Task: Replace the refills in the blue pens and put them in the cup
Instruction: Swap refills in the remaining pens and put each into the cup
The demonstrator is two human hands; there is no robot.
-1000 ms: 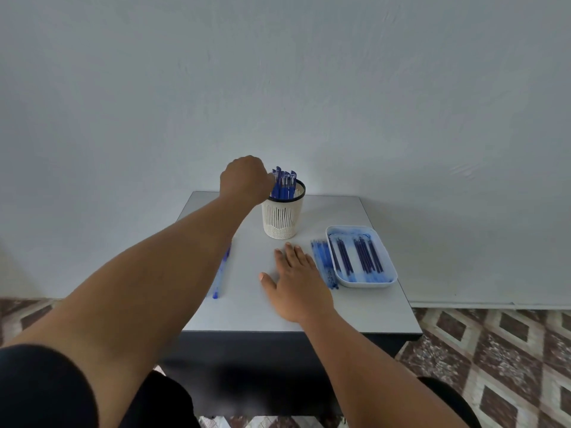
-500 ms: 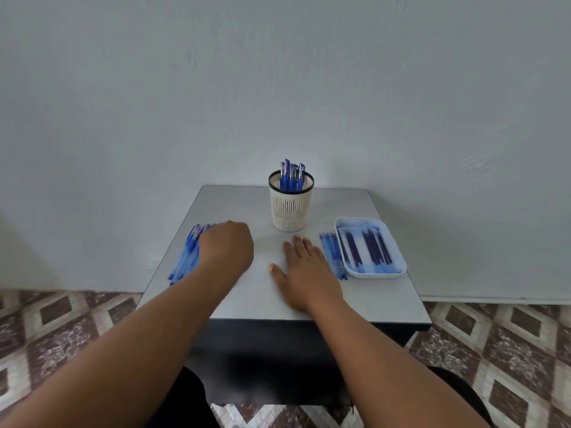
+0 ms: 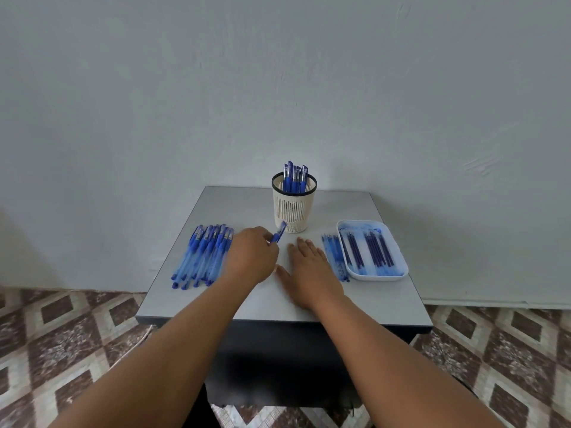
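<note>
Grey table (image 3: 386, 307): one cup (image 3: 293, 208), one tray (image 3: 398, 273), left hand (image 3: 251, 257) gripping pen (image 3: 278, 232).

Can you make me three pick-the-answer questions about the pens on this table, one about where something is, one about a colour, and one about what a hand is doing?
1. Where is the tray of refills?
A. right of the cup
B. left of the pile of pens
C. on the floor

2. What colour is the cup's wall?
A. red
B. cream
C. green

3. What is the left hand doing?
A. lying flat
B. holding a pen
C. lifting the cup

Answers:
1. A, the tray sits by the table's right edge.
2. B, cream with a dark rim.
3. B, its fingers grip a blue pen; the right hand lies flat.
</note>
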